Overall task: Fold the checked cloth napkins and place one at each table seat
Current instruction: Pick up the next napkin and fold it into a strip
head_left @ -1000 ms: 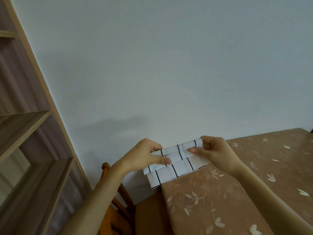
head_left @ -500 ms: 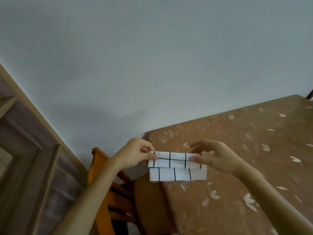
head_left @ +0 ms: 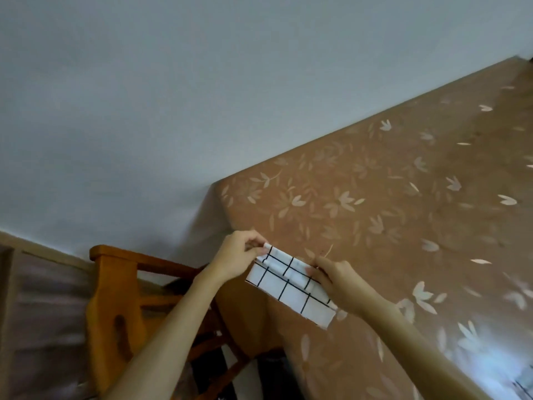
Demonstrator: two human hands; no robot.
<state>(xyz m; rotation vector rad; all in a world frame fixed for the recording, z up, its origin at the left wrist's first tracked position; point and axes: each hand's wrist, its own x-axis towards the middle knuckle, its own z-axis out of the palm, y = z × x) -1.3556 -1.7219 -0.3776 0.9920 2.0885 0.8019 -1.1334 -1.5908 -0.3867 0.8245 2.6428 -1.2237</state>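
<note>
A white napkin [head_left: 291, 288] with thin black checks is folded into a narrow strip and held over the left end of the table [head_left: 389, 203], which wears a brown flowered cloth. My left hand [head_left: 238, 256] pinches the napkin's upper left corner. My right hand [head_left: 337, 280] grips its upper edge toward the right, and its lower right corner hangs free just above the cloth. Whether the napkin touches the table I cannot tell.
An orange wooden chair [head_left: 115, 298] stands at the table's left end, pushed close to it. A pale wall [head_left: 202, 96] runs along the table's far side. A wooden shelf unit [head_left: 34, 313] is at the far left.
My view has swung right and down, so more of the table shows and the shelf has slid out. Both hands have carried the napkin lower over the table's end, now tilted down to the right.
</note>
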